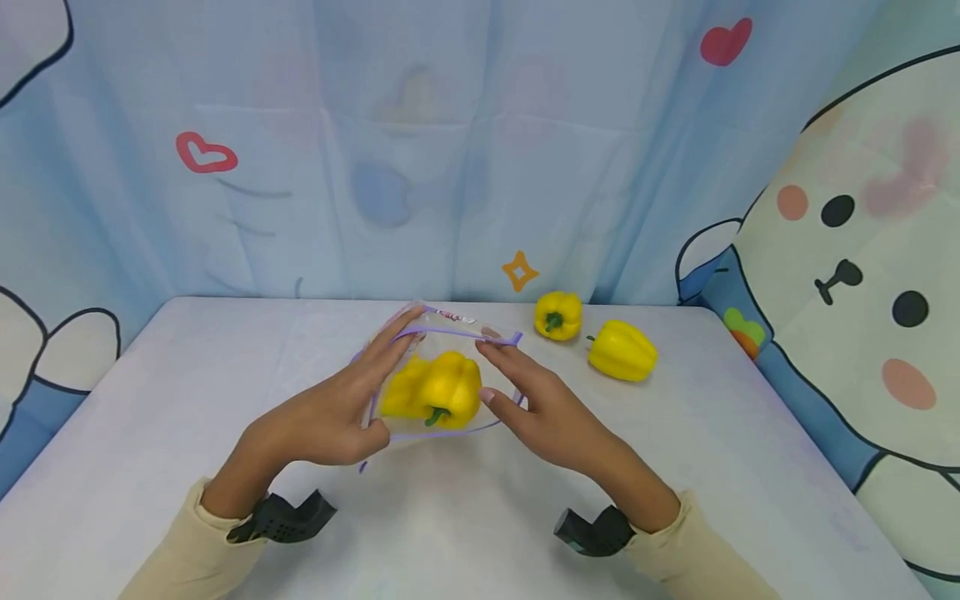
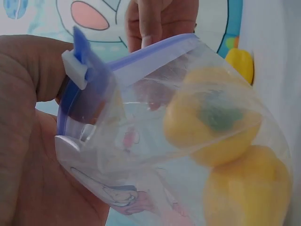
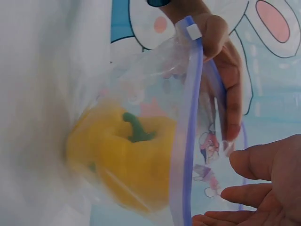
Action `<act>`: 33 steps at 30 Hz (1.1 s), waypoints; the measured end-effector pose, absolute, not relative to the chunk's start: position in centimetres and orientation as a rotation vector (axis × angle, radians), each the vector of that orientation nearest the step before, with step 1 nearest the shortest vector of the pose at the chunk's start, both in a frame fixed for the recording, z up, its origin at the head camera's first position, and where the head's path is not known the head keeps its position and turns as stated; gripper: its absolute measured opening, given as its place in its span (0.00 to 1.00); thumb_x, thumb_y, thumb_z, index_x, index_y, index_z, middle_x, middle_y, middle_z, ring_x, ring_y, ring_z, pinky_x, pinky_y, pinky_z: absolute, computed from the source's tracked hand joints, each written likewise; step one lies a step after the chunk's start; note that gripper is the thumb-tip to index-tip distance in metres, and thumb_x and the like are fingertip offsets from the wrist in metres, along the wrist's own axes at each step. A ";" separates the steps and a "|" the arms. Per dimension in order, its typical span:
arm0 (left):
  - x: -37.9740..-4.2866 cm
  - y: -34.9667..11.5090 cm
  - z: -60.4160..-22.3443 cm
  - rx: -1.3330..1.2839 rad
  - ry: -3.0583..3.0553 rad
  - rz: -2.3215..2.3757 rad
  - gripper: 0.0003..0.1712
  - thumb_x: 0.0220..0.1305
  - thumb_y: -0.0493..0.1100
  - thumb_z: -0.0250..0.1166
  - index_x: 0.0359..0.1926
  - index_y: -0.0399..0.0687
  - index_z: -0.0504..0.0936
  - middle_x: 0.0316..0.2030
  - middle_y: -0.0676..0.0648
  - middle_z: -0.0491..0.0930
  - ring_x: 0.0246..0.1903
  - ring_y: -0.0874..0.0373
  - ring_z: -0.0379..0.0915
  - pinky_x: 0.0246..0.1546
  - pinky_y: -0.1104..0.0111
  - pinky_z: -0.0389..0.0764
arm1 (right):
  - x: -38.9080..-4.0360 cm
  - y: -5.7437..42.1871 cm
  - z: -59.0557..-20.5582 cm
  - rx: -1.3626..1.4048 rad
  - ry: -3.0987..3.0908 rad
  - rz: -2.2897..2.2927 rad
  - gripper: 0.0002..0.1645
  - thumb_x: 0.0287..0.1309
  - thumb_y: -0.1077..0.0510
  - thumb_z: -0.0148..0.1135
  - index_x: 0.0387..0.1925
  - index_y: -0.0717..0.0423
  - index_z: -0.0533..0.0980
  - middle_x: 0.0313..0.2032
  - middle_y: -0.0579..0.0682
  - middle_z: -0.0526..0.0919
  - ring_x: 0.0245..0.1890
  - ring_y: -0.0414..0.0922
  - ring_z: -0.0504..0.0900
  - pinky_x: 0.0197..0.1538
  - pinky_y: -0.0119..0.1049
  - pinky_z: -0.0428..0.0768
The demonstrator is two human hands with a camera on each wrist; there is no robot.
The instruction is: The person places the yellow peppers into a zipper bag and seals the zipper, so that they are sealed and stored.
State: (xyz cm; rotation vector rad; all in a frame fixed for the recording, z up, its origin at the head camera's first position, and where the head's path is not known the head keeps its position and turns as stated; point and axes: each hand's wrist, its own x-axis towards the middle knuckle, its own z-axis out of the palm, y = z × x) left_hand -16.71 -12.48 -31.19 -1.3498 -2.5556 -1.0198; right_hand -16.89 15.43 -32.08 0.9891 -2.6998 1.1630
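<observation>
A clear zip bag (image 1: 465, 334) with a purple rim stands mouth up at the middle of the white table. Inside it lie two yellow bell peppers, one with its green stem toward the camera (image 1: 453, 383) and another (image 1: 401, 392) on its left, blurred by the plastic. My left hand (image 1: 333, 417) grips the bag's left side, thumb near the white slider (image 3: 194, 32) and fingers along the far rim. At the right end of the mouth my right hand (image 1: 551, 412) keeps its fingers extended and spread. Whether they touch the plastic, I cannot tell.
Behind the right hand, two more yellow bell peppers rest on the table (image 1: 285, 325), one farther back (image 1: 559, 316) and one on its side (image 1: 624, 351). A blue printed curtain (image 1: 450, 167) hangs along the table's back edge.
</observation>
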 end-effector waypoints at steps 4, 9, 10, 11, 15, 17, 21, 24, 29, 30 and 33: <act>-16.2 -12.5 -30.6 -1.361 -2.539 -1.064 0.56 0.44 0.32 0.54 0.76 0.41 0.40 0.76 0.50 0.29 0.73 0.53 0.37 0.66 0.53 0.60 | -16.2 15.7 -31.2 1.013 -2.694 1.183 0.35 0.69 0.51 0.54 0.74 0.51 0.58 0.73 0.46 0.57 0.70 0.46 0.58 0.55 0.46 0.76; -15.7 -12.6 -30.0 -1.365 -2.521 -1.102 0.58 0.43 0.31 0.55 0.76 0.43 0.40 0.76 0.51 0.29 0.73 0.53 0.38 0.65 0.51 0.60 | -15.3 15.8 -30.2 1.018 -2.749 1.165 0.36 0.69 0.48 0.53 0.74 0.48 0.57 0.73 0.44 0.56 0.71 0.46 0.57 0.58 0.45 0.74; -15.7 -12.6 -30.0 -1.369 -2.517 -1.112 0.58 0.43 0.31 0.55 0.76 0.43 0.40 0.76 0.51 0.30 0.73 0.53 0.37 0.66 0.51 0.59 | -15.1 15.9 -30.1 1.019 -2.773 1.152 0.36 0.69 0.47 0.53 0.74 0.47 0.57 0.73 0.44 0.55 0.70 0.46 0.58 0.56 0.43 0.76; -15.7 -12.6 -30.0 -1.378 -2.512 -1.118 0.58 0.43 0.30 0.55 0.76 0.42 0.40 0.76 0.50 0.30 0.73 0.53 0.36 0.67 0.52 0.58 | -15.0 15.9 -30.0 1.023 -2.795 1.138 0.36 0.69 0.47 0.54 0.74 0.47 0.57 0.73 0.45 0.55 0.70 0.47 0.58 0.54 0.41 0.78; -15.9 -12.5 -30.4 -1.399 -2.509 -1.136 0.58 0.43 0.30 0.55 0.76 0.42 0.39 0.76 0.49 0.29 0.74 0.53 0.34 0.69 0.56 0.53 | -15.0 16.0 -29.8 1.076 -2.871 1.099 0.35 0.68 0.45 0.53 0.73 0.47 0.59 0.73 0.44 0.56 0.70 0.47 0.59 0.47 0.36 0.80; -16.0 -12.4 -30.5 -1.400 -2.516 -1.135 0.59 0.43 0.30 0.55 0.77 0.41 0.38 0.76 0.49 0.29 0.74 0.53 0.34 0.69 0.56 0.51 | -15.2 16.1 -29.8 1.156 -2.872 1.112 0.34 0.69 0.46 0.53 0.73 0.47 0.60 0.72 0.44 0.58 0.71 0.45 0.58 0.53 0.39 0.78; -16.1 -12.4 -30.8 -1.386 -2.539 -1.119 0.59 0.43 0.29 0.56 0.76 0.40 0.36 0.76 0.49 0.29 0.74 0.53 0.32 0.69 0.54 0.50 | -15.5 16.5 -29.9 1.366 -2.818 1.212 0.31 0.70 0.51 0.53 0.72 0.50 0.62 0.70 0.42 0.63 0.70 0.42 0.60 0.63 0.44 0.70; -16.2 -12.4 -30.9 -1.369 -2.568 -1.093 0.60 0.44 0.27 0.56 0.76 0.40 0.35 0.76 0.49 0.28 0.74 0.53 0.32 0.69 0.52 0.50 | -15.9 16.9 -29.9 1.488 -2.749 1.446 0.29 0.71 0.56 0.50 0.71 0.52 0.64 0.69 0.43 0.65 0.68 0.43 0.62 0.64 0.42 0.67; -16.0 -12.1 -30.8 -1.343 -2.610 -1.047 0.59 0.45 0.27 0.56 0.76 0.38 0.34 0.76 0.49 0.26 0.74 0.54 0.30 0.69 0.52 0.51 | -16.8 17.9 -29.8 1.646 -2.476 1.937 0.25 0.72 0.66 0.44 0.67 0.65 0.65 0.65 0.57 0.70 0.66 0.53 0.67 0.63 0.44 0.68; -16.0 -12.0 -30.7 -1.341 -2.616 -1.039 0.59 0.45 0.27 0.55 0.76 0.38 0.33 0.76 0.49 0.25 0.74 0.55 0.30 0.69 0.52 0.52 | -17.1 18.2 -29.7 1.652 -2.423 2.003 0.24 0.72 0.66 0.43 0.66 0.67 0.66 0.64 0.59 0.71 0.64 0.55 0.69 0.62 0.46 0.69; -15.8 -11.8 -30.6 -1.348 -2.624 -1.033 0.58 0.45 0.26 0.55 0.75 0.36 0.33 0.76 0.49 0.24 0.74 0.55 0.30 0.68 0.57 0.56 | -17.8 19.0 -29.6 1.590 -2.282 2.139 0.22 0.72 0.68 0.41 0.63 0.68 0.69 0.59 0.63 0.75 0.60 0.58 0.73 0.59 0.50 0.71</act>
